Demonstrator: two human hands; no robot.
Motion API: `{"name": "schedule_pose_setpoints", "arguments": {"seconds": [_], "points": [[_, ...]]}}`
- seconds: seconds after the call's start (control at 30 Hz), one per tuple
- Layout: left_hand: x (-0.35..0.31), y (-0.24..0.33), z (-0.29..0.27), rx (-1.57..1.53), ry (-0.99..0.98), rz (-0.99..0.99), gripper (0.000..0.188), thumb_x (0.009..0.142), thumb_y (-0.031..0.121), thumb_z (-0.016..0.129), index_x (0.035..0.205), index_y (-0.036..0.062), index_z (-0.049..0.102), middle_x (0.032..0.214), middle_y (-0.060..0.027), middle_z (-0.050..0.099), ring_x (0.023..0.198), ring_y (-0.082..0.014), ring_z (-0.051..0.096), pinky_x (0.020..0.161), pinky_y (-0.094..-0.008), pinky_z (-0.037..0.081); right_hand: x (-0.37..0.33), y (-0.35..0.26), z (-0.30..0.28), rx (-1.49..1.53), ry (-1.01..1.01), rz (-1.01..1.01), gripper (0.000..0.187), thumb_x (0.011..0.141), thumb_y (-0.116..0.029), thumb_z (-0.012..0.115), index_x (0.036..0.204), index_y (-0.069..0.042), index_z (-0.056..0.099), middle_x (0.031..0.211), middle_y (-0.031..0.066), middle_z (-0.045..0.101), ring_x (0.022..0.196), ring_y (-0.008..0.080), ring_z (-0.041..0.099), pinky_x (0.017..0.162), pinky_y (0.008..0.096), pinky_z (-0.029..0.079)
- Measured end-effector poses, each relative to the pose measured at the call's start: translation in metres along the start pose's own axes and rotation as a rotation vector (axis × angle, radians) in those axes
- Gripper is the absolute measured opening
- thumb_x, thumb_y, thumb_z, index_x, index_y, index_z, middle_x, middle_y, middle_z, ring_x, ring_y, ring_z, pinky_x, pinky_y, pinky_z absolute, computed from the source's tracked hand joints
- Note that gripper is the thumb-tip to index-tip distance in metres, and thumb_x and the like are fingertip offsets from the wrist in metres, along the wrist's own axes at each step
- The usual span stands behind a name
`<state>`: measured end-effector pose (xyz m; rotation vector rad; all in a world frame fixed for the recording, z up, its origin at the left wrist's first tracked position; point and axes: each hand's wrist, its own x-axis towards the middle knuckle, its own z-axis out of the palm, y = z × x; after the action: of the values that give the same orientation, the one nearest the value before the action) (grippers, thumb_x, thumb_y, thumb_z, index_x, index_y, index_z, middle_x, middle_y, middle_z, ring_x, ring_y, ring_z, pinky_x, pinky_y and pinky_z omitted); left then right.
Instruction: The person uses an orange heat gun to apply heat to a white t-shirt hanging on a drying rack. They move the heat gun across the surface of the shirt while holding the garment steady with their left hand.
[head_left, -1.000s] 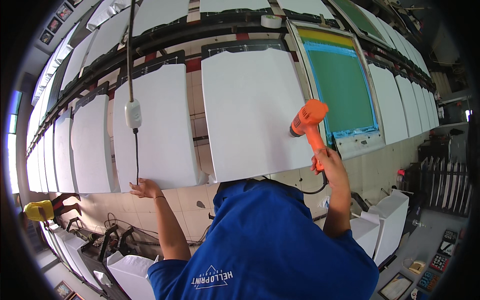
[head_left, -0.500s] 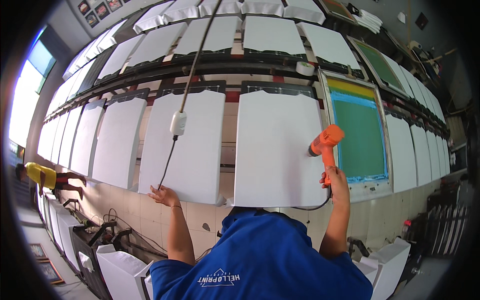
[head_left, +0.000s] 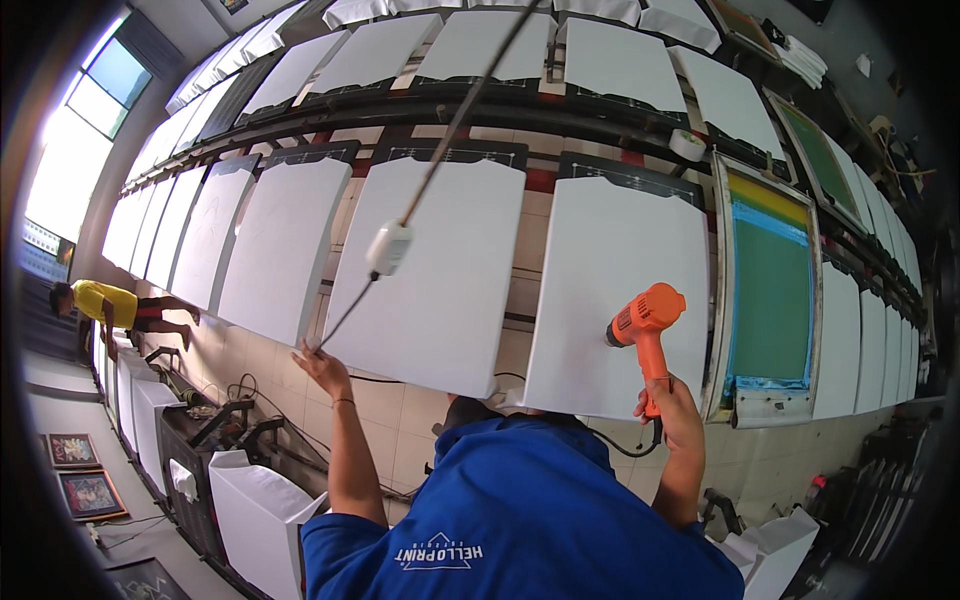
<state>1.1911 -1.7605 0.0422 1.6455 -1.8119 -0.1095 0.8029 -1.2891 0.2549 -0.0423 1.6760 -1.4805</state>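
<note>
I see the right hand (head_left: 676, 410) wrapped firmly round the handle of the orange heat gun (head_left: 648, 320), which is above the near part of a white-covered board (head_left: 610, 270), its dark nozzle pointing left. The left hand (head_left: 325, 370) seems to pinch the black cord (head_left: 352, 312) between its fingertips, below a white connector (head_left: 390, 248) on a hanging cable (head_left: 465, 110).

What worries me most is heat: if the gun is running, which I can't tell, lingering over one spot could scorch or pucker the white covering. I can't judge the gap between nozzle and board either. A swing to the right could bring the nozzle against the framed screen (head_left: 772, 290) just beside it — its blue tape might soften. A hard tug by the left hand could pull the connector apart, or drag slack cord across the next board (head_left: 430, 270) and ruffle its covering.

The boards stand in long rows along dark rails, their covers smooth and white, with black edging at the ends facing the rails. A roll of tape (head_left: 687, 145) sits near the screen's far end. Below is a pale tiled floor (head_left: 390, 425); off to the left I have a person in a yellow shirt (head_left: 105, 305), a bright window (head_left: 80, 140) and framed pictures (head_left: 90, 495) on the wall
</note>
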Motion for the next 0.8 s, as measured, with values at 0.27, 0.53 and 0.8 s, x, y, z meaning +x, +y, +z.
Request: {"name": "schedule_pose_setpoints", "arguments": {"seconds": [0.27,0.53,0.8], "points": [[0.207,-0.094,-0.041,0.048,0.208,-0.022,0.039,0.102,0.022,0.035,0.136,0.0065,0.045,0.142,-0.0196,0.041,0.137,-0.0397,0.026,0.111,-0.0473,0.026,0.034,-0.008,0.159,0.076,-0.182,0.067,0.042,0.092,-0.026,0.06,0.12,0.004,0.049,0.076,0.0042,0.056,0.065,0.0135,0.057,0.056,0.0269,0.046],[0.31,-0.207,-0.009,0.062,0.035,-0.154,0.041,0.101,0.022,0.034,0.137,0.0042,0.045,0.139,-0.0201,0.045,0.135,-0.0391,0.03,0.11,-0.0454,0.029,0.077,-0.052,0.335,0.107,-0.179,-0.049,0.031,0.093,-0.028,0.06,0.101,0.0,0.051,0.079,0.0059,0.057,0.067,0.0131,0.057,0.055,0.0269,0.046],[0.346,-0.313,0.042,0.045,-0.196,-0.533,0.039,0.097,0.017,0.036,0.13,-0.0001,0.047,0.123,-0.0253,0.057,0.11,-0.0389,0.056,0.094,-0.0427,0.043,0.162,-0.132,0.405,-0.115,-0.047,-0.223,0.041,0.088,-0.038,0.065,0.101,-0.001,0.055,0.072,0.0024,0.055,0.061,0.0106,0.056,0.051,0.0246,0.044]]}}
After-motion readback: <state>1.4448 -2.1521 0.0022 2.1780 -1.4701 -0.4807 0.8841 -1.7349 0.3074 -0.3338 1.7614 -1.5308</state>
